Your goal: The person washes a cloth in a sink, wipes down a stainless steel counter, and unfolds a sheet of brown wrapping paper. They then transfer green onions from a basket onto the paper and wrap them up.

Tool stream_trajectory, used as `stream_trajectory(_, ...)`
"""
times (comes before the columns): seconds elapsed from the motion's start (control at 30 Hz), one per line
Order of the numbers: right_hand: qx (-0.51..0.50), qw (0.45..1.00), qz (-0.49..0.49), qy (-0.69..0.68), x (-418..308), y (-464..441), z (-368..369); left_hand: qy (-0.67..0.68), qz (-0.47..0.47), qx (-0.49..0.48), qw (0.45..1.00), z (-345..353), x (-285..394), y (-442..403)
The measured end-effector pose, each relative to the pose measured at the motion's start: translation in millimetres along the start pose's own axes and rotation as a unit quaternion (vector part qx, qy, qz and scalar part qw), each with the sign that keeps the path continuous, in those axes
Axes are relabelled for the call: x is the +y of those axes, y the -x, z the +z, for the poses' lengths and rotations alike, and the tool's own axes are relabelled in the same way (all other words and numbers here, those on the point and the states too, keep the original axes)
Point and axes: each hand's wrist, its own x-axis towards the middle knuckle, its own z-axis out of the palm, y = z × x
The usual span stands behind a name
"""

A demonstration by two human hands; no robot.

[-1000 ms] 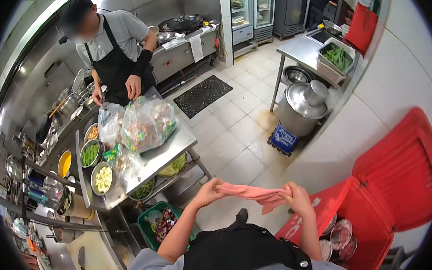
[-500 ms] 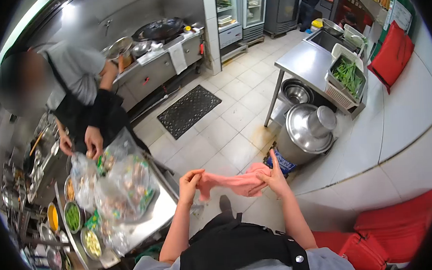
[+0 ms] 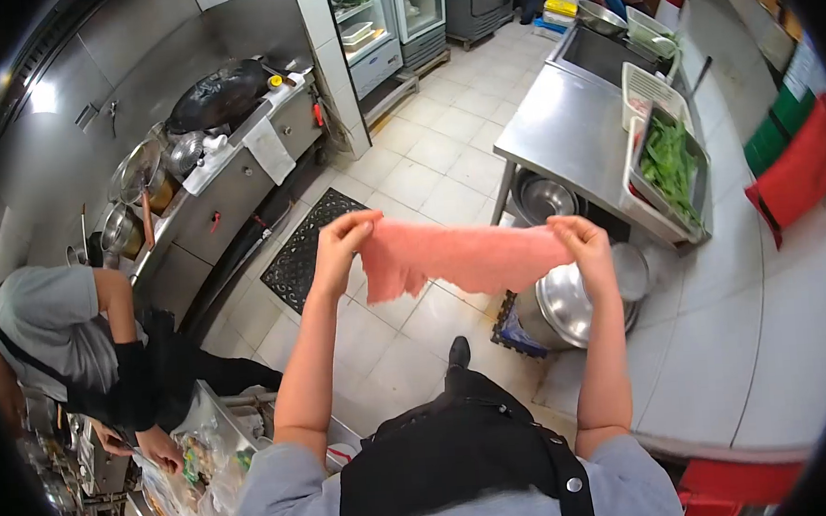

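Observation:
A pink cloth [image 3: 470, 254] with a ragged lower edge hangs spread out between my two hands, above the tiled floor. My left hand [image 3: 346, 238] pinches its upper left corner, and my right hand [image 3: 580, 243] pinches the upper right corner. Both arms reach forward at about the same height. Behind the cloth's right end, partly covered by it and my right hand, is a large lidded metal pot [image 3: 567, 307].
A co-worker [image 3: 77, 326] stands at lower left by plastic bags [image 3: 195, 479]. The stove counter [image 3: 238, 183] is upper left, a black mat [image 3: 308, 250] on the floor. At right, a steel table [image 3: 566, 126] bears a tray of greens [image 3: 667, 162].
My hands have risen and moved apart, stretching the bunched cloth wide. The view has turned right and forward, so the co-worker and bags now sit lower left and the red bin is mostly out of view.

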Motion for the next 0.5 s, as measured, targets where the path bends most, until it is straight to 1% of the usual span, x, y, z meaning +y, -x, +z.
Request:
stream_trajectory(0.03, 0.006, 1.000, 0.001, -0.023, -3.5, -30.4, 2.2, 0.010, 0.012, 0.008, 1.000, -1.7, -0.8, -32.0)
stream_trajectory(0.07, 0.014, 0.999, 0.001, -0.046, -7.9, -58.3, 3.3, 0.028, 0.003, 0.011, 1.000, -3.0, 5.6, -57.1)
stream_trajectory(0.13, -0.062, 0.995, -0.008, -0.076, -22.6, -114.1, 5.5, 0.024, 0.040, 0.026, 0.999, -5.7, 20.0, -105.2)
stream_trajectory(0.2, -0.110, 0.992, -0.047, -0.031, -35.8, -165.6, 19.1, 0.017, 0.035, 0.035, 0.999, -15.1, 28.5, -143.1)
stream_trajectory(0.27, -0.081, 0.986, -0.116, 0.090, -12.7, -225.4, 35.1, -0.054, 0.064, 0.061, 0.995, -22.9, 28.3, -176.1)
stream_trajectory(0.3, -0.064, 0.975, -0.132, 0.166, -21.9, -243.5, 48.3, -0.058, 0.047, 0.068, 0.995, -31.0, 23.0, -190.8)
stream_trajectory(0.33, -0.058, 0.967, -0.150, 0.197, -9.5, -269.6, 57.9, -0.063, 0.037, 0.078, 0.994, -38.0, 17.1, -202.6)
stream_trajectory(0.4, -0.073, 0.976, -0.111, 0.175, -13.5, -307.3, 81.9, -0.090, 0.063, 0.074, 0.991, -57.6, -6.9, -230.7)
stream_trajectory(0.43, -0.072, 0.975, -0.117, 0.175, -10.8, -328.8, 88.8, -0.107, 0.070, 0.081, 0.989, -64.9, -17.7, -242.5)
stream_trajectory(0.47, -0.099, 0.978, -0.087, 0.159, -4.2, -349.0, 97.3, -0.125, 0.072, 0.086, 0.986, -71.2, -25.7, -254.4)
stream_trajectory(0.5, -0.124, 0.981, -0.053, 0.141, 3.7, -363.1, 106.1, -0.093, 0.057, 0.077, 0.991, -77.5, -34.6, -267.4)
